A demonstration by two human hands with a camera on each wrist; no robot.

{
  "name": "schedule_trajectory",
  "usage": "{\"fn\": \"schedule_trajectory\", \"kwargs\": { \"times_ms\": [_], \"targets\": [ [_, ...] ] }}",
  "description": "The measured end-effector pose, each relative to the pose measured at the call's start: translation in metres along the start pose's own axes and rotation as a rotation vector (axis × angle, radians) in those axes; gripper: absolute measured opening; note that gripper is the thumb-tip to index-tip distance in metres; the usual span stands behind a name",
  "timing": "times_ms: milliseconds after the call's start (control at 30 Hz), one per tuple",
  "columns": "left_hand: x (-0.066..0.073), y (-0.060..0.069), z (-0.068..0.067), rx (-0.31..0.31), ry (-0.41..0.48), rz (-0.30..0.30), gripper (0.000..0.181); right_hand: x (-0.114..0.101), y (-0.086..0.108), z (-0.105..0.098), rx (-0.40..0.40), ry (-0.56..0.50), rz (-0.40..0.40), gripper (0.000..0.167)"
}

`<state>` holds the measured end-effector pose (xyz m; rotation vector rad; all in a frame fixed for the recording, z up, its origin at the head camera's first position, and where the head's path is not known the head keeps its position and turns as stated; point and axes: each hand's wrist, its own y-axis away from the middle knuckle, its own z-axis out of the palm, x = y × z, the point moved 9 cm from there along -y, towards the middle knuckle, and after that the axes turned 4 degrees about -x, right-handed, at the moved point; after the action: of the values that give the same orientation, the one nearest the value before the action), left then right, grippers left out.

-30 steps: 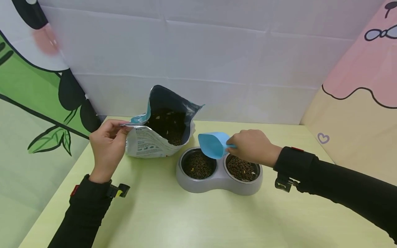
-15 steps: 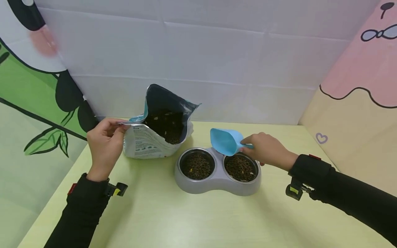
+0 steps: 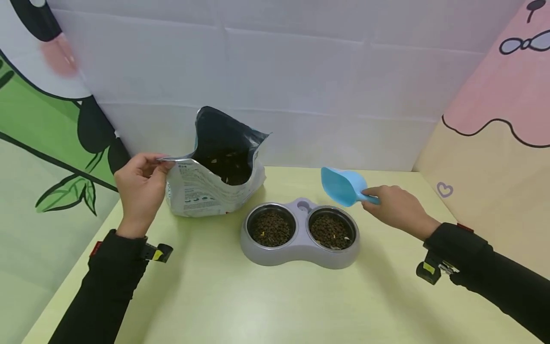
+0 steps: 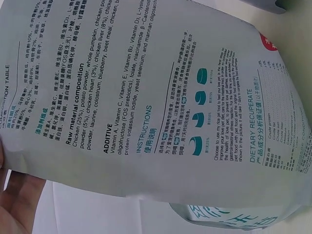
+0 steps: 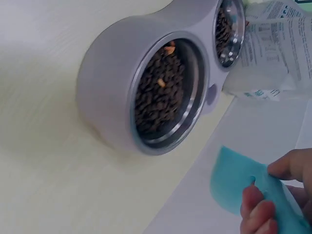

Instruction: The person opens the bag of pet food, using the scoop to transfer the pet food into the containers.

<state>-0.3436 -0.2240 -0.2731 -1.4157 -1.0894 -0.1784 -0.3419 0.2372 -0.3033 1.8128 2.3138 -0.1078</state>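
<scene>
My left hand (image 3: 142, 191) pinches the upper left corner of a pet food bag (image 3: 202, 191), which stands with its mouth wide and dark kibble inside. Printed text on the bag (image 4: 146, 107) fills the left wrist view. By its handle, my right hand (image 3: 397, 208) grips a blue scoop (image 3: 343, 187), held above the table to the right of the bowls; no kibble shows in it. A grey double pet bowl (image 3: 301, 253) sits mid-table, each steel bowl partly filled with brown kibble (image 3: 271, 229). In the right wrist view, fingers curl round the scoop handle (image 5: 278, 200).
The pale yellow table (image 3: 258, 306) backs onto a white cloth wall (image 3: 292, 86). Printed cartoon panels stand at the left and right sides. A small camera is strapped to each wrist.
My right hand has carried the scoop rightward, from over the double bowl to beyond its right side. The left hand has lifted slightly with the bag's corner, and the bag's mouth has risen.
</scene>
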Motion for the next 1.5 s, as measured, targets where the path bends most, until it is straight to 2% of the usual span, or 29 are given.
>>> {"fn": "schedule_trajectory", "kwargs": {
  "times_ms": [367, 733, 1000, 1267, 1500],
  "targets": [
    [-0.011, -0.018, 0.007, 0.028, -0.04, -0.024, 0.006, 0.05, 0.021, 0.004, 0.015, 0.011, 0.075, 0.044],
    [-0.026, -0.035, 0.009, 0.042, -0.062, -0.072, 0.011, 0.086, 0.044, 0.026, 0.005, -0.038, 0.15, 0.049],
    [-0.039, -0.051, 0.007, 0.04, -0.069, -0.151, 0.004, 0.1, 0.062, 0.054, 0.021, -0.06, 0.167, 0.049],
    [-0.05, -0.07, 0.006, 0.048, -0.075, -0.234, 0.003, 0.103, 0.071, 0.066, 0.065, -0.073, 0.155, 0.045],
    [-0.055, -0.08, 0.0, 0.083, -0.094, -0.234, 0.001, 0.106, 0.077, 0.08, 0.127, -0.039, 0.129, 0.04]
  ]
}}
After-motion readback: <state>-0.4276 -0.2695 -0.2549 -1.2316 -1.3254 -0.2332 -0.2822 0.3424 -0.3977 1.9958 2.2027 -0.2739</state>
